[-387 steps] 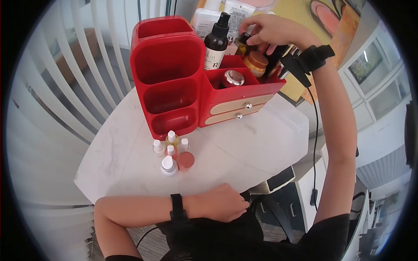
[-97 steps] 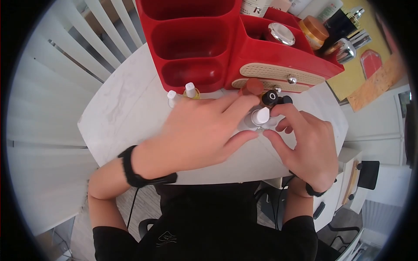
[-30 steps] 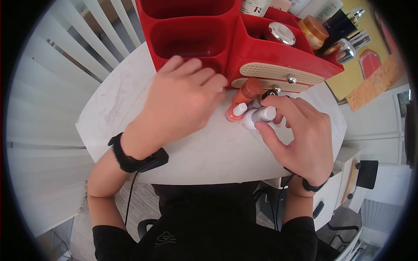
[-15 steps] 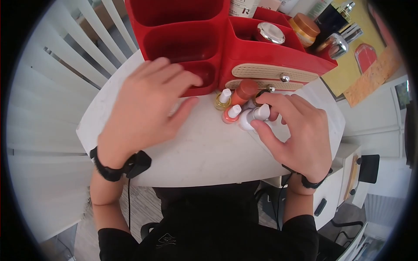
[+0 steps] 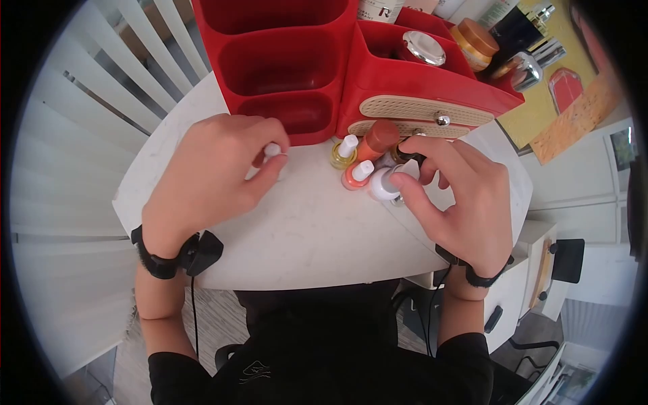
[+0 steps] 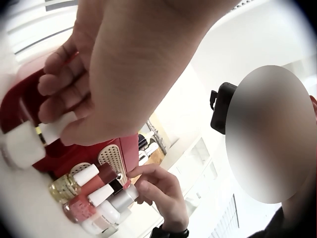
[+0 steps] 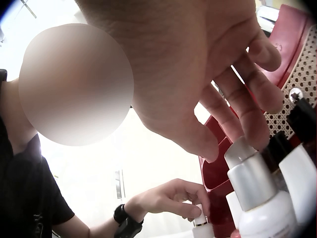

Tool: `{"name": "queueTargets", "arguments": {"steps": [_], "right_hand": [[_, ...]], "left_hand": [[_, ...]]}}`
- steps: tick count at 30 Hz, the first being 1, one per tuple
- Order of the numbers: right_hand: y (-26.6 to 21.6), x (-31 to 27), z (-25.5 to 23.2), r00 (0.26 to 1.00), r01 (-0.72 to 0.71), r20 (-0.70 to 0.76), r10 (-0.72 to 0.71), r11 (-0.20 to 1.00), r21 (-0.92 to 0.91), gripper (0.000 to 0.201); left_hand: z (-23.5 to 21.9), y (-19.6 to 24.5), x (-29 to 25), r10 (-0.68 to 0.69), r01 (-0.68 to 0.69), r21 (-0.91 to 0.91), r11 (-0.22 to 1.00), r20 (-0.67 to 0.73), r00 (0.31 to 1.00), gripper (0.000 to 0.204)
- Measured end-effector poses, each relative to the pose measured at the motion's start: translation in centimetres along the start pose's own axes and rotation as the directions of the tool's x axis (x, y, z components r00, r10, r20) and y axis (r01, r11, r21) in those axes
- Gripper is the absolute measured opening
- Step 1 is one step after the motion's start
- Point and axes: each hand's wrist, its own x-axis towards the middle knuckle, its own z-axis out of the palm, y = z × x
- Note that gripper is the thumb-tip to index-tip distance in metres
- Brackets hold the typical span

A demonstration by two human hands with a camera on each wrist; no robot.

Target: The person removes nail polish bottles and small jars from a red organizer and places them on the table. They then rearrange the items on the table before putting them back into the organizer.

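Note:
My left hand (image 5: 212, 175) pinches the white cap (image 6: 57, 128) of a small pale bottle (image 6: 24, 148) standing on the table before the red organizer (image 5: 283, 81). My right hand (image 5: 469, 202) curves loosely around the right side of a bottle cluster, fingertips at the silver-collared cap (image 7: 252, 181) of a white bottle (image 5: 383, 185). Close beside that bottle are a coral bottle (image 5: 355, 175), a yellow bottle (image 5: 343, 154) and a brown-red capped container (image 5: 379, 139). Dark-capped bottles (image 7: 302, 119) are partly hidden behind my right fingers.
The organizer's drawers (image 5: 405, 109) have round knobs. Its upper right compartments hold a silver-lidded jar (image 5: 423, 48), an amber jar (image 5: 474, 44) and several bottles. White slats (image 5: 81, 148) stand left of the table (image 5: 304, 250). Black cables hang from both wrists.
The yellow bottle, earlier at the left, stands with the cluster. My left hand has moved left, away from the cluster, and gripped the pale bottle's cap. My right hand has stayed near the white bottle.

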Motion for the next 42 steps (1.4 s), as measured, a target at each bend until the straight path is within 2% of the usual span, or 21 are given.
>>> {"name": "queueTargets", "arguments": {"steps": [2, 3, 6, 7, 9, 12, 16, 18, 19, 21, 22, 24, 27, 29, 31, 33, 37, 39, 40, 42], "right_hand": [[-0.1, 0.0, 0.0, 1.000, 0.006, 0.001, -0.006, 1.000, -0.006, 0.029], [-0.1, 0.0, 0.0, 1.000, 0.012, 0.000, -0.012, 1.000, -0.011, 0.029], [-0.1, 0.1, 0.1, 1.000, 0.016, -0.007, -0.016, 1.000, -0.002, 0.029], [-0.1, 0.1, 0.1, 1.000, 0.017, -0.007, -0.017, 1.000, -0.003, 0.029], [-0.1, 0.2, 0.1, 0.999, 0.037, -0.009, -0.037, 0.999, -0.021, 0.026], [-0.1, 0.1, 0.3, 0.999, 0.021, -0.049, -0.022, 1.000, -0.019, 0.028], [-0.7, 0.0, -0.1, 0.995, -0.023, -0.094, 0.019, 0.999, -0.047, 0.026], [-1.3, 0.0, -0.7, 0.998, -0.029, -0.052, 0.027, 0.999, -0.039, 0.019], [-1.3, 0.0, -0.5, 0.998, -0.030, -0.055, 0.028, 0.999, -0.041, 0.019], [-1.2, -0.1, 0.4, 0.978, 0.161, -0.134, -0.160, 0.987, 0.001, 0.020], [-1.6, 0.0, 0.5, 0.974, 0.196, -0.118, -0.196, 0.981, -0.007, 0.022], [-1.7, -0.1, 0.8, 0.973, 0.207, -0.095, -0.209, 0.978, -0.035, 0.022], [-1.7, 0.1, 1.4, 0.966, 0.224, -0.105, -0.235, 0.969, -0.103, 0.025], [-1.4, 0.4, 1.6, 0.960, 0.226, -0.135, -0.246, 0.963, -0.151, 0.027], [-1.1, 0.6, 2.0, 0.945, 0.285, -0.110, -0.307, 0.942, -0.180, 0.032], [-0.8, 0.6, 2.7, 0.948, 0.284, -0.095, -0.304, 0.943, -0.175, 0.032], [-1.2, 0.7, 2.9, 0.959, 0.270, -0.032, -0.281, 0.943, -0.193, 0.030], [-1.6, 0.5, 3.2, 0.959, 0.270, -0.023, -0.281, 0.940, -0.210, 0.029], [-1.6, 0.4, 3.4, 0.960, 0.269, -0.013, -0.279, 0.937, -0.223, 0.029], [-1.5, 0.3, 3.8, 0.957, 0.275, -0.022, -0.289, 0.930, -0.242, 0.029]], "left_hand": [[1.0, 0.6, 0.2, 0.123, -0.128, -0.048, 0.991, -0.091, 0.988, 0.013], [1.6, 1.1, 0.2, 0.121, -0.126, -0.049, 0.991, -0.091, 0.988, 0.013], [3.5, 2.4, 0.4, 0.278, -0.286, -0.028, 0.958, -0.162, 0.947, 0.017], [4.1, 2.8, 0.4, 0.279, -0.287, -0.028, 0.958, -0.162, 0.947, 0.017], [5.5, 3.7, 0.3, 0.369, -0.374, 0.017, 0.927, -0.202, 0.907, 0.023], [7.3, 4.2, 0.2, 0.391, -0.393, 0.041, 0.919, -0.250, 0.886, 0.029], [7.9, 4.5, 0.5, 0.387, -0.388, 0.052, 0.920, -0.274, 0.880, 0.032], [7.1, 4.6, 0.5, 0.331, -0.366, -0.081, 0.927, -0.284, 0.900, 0.036], [7.0, 4.3, 0.5, 0.333, -0.369, -0.080, 0.926, -0.284, 0.899, 0.036], [6.9, 3.4, 0.4, 0.246, -0.322, -0.220, 0.921, -0.315, 0.917, 0.041], [6.8, 3.3, 0.6, 0.247, -0.324, -0.219, 0.920, -0.314, 0.917, 0.041], [6.4, 3.0, 0.9, 0.061, -0.127, -0.209, 0.970, -0.295, 0.954, 0.042], [7.4, 2.8, 1.8, 0.004, -0.062, -0.244, 0.968, -0.234, 0.972, 0.040], [8.1, 2.7, 2.3, 0.002, -0.058, -0.233, 0.971, -0.231, 0.973, 0.037], [8.4, 2.4, 2.5, 0.004, -0.056, -0.221, 0.974, -0.227, 0.974, 0.034], [8.4, 2.1, 2.6, 0.022, -0.072, -0.181, 0.981, -0.268, 0.963, 0.027], [5.8, 1.9, 1.6, 0.042, -0.092, -0.153, 0.984, -0.302, 0.952, 0.020], [3.5, 1.4, 0.8, 0.010, -0.045, -0.164, 0.985, -0.205, 0.979, 0.018], [2.5, 0.9, 0.4, 0.013, -0.047, -0.165, 0.985, -0.203, 0.979, 0.018], [0.7, 0.1, -0.2, 0.002, -0.011, -0.104, 0.995, -0.086, 0.996, 0.018]]}}
